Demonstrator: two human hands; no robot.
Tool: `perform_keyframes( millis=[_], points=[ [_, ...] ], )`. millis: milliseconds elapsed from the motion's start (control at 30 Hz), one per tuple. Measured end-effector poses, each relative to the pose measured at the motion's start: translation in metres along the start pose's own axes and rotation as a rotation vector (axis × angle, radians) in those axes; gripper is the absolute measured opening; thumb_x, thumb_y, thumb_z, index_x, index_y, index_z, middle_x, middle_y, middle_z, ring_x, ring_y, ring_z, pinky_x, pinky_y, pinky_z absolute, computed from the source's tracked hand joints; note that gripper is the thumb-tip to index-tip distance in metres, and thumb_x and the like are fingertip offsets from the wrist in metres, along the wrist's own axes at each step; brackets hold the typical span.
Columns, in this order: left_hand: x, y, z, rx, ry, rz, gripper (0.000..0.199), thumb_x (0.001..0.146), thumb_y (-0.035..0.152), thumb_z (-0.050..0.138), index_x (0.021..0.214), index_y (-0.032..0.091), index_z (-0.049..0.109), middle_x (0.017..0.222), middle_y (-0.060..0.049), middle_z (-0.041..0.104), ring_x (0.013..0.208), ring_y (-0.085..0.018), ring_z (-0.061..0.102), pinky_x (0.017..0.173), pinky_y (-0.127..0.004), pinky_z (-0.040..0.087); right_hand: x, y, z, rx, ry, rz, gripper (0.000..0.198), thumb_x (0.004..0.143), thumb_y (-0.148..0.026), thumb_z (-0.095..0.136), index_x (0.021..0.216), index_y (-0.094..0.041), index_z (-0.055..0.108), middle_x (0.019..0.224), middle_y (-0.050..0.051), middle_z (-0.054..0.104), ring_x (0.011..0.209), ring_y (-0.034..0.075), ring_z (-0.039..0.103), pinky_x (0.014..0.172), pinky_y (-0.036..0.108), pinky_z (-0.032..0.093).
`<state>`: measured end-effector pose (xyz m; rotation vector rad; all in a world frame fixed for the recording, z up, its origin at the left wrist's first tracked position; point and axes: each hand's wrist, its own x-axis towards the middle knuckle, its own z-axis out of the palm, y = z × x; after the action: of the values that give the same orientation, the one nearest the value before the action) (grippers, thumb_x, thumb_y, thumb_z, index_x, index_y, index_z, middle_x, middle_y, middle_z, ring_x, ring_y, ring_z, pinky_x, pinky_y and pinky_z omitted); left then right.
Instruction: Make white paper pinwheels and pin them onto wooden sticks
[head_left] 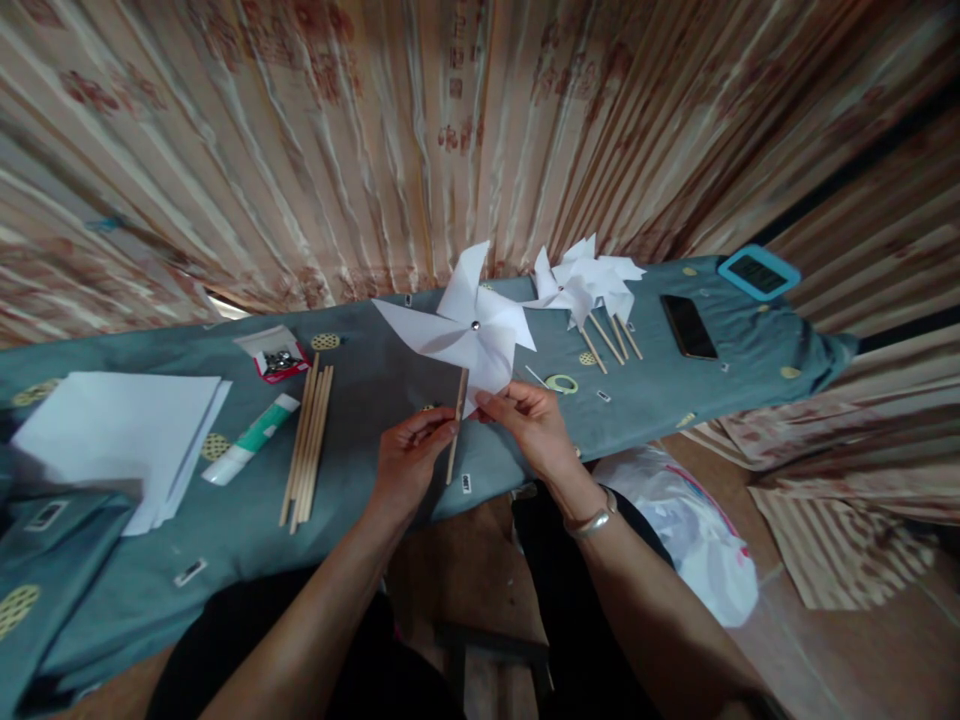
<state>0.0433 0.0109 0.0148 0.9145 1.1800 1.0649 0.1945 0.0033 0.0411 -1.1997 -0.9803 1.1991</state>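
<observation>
A white paper pinwheel (480,330) with a shiny pin at its centre is held up over the cloth-covered table. My left hand (409,455) pinches its wooden stick (451,455) between thumb and fingers. With thumb and fingertips closed, my right hand (532,420) grips the tip of the lowest paper blade. Several more pinwheels (589,280) lie overlapped behind it to the right, their sticks pointing toward me. Left of my left hand lies a bundle of wooden sticks (309,445).
A red-and-white box of metal pins (282,362), a green-and-white glue tube (251,440) and stacked white paper (112,430) are at left. Toward the right are green-handled scissors (561,384), a phone (688,327) and a blue digital timer (759,273). A plastic bag (682,530) sits on the floor.
</observation>
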Motion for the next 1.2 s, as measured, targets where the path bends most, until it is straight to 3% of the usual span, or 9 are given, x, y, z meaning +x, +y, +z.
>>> perform_keyframes(
  millis=[233,467,667,833,1067,1200],
  points=[
    [0.001,-0.004,0.0,-0.05,-0.011,-0.02,0.034,0.052,0.041,0.088,0.077,0.02,0.078,0.081,-0.003,0.077,0.081,-0.021,0.07,0.086,-0.035,0.052,0.0,0.004,0.005,0.005,-0.022,0.029,0.038,0.061,-0.058,0.085,0.061,-0.023,0.072,0.062,-0.001,0.072,0.057,0.013,0.062,0.061,0.028,0.053],
    [-0.001,-0.003,-0.001,-0.065,-0.08,0.009,0.028,0.059,0.037,0.086,0.08,0.021,0.08,0.083,-0.004,0.078,0.084,-0.021,0.071,0.087,-0.034,0.053,-0.001,0.005,0.007,-0.04,-0.079,0.007,0.041,0.065,-0.063,0.08,0.058,-0.024,0.072,0.06,-0.001,0.071,0.056,0.013,0.061,0.06,0.028,0.051],
    [0.0,-0.001,-0.003,-0.019,-0.043,0.017,0.028,0.059,0.037,0.084,0.081,0.02,0.08,0.083,-0.005,0.078,0.081,-0.02,0.07,0.082,-0.033,0.053,-0.004,0.0,0.003,-0.093,-0.101,-0.032,0.044,0.071,-0.065,0.076,0.06,-0.022,0.073,0.058,-0.001,0.069,0.054,0.011,0.058,0.057,0.026,0.048],
    [0.001,-0.001,-0.003,-0.006,-0.001,0.018,0.03,0.055,0.039,0.085,0.077,0.02,0.079,0.08,-0.003,0.077,0.079,-0.02,0.068,0.079,-0.032,0.053,-0.001,-0.006,-0.018,-0.092,0.021,-0.074,0.042,0.071,-0.062,0.077,0.06,-0.021,0.073,0.056,0.0,0.069,0.052,0.011,0.057,0.054,0.025,0.046],
    [0.001,-0.001,-0.002,-0.026,-0.001,-0.004,0.03,0.053,0.039,0.087,0.075,0.021,0.079,0.075,-0.002,0.076,0.075,-0.018,0.066,0.075,-0.029,0.052,0.016,-0.01,-0.05,0.072,0.381,-0.161,0.033,0.062,-0.05,0.086,0.058,-0.021,0.071,0.061,-0.001,0.069,0.052,0.008,0.055,0.053,0.022,0.045],
    [0.0,-0.002,-0.002,-0.031,-0.004,-0.004,0.026,0.055,0.037,0.085,0.075,0.022,0.079,0.074,-0.001,0.075,0.074,-0.016,0.065,0.073,-0.028,0.05,0.025,-0.004,-0.058,0.086,0.452,-0.178,0.03,0.059,-0.047,0.088,0.064,-0.022,0.073,0.063,-0.002,0.071,0.056,0.008,0.058,0.057,0.022,0.048]
  ],
)
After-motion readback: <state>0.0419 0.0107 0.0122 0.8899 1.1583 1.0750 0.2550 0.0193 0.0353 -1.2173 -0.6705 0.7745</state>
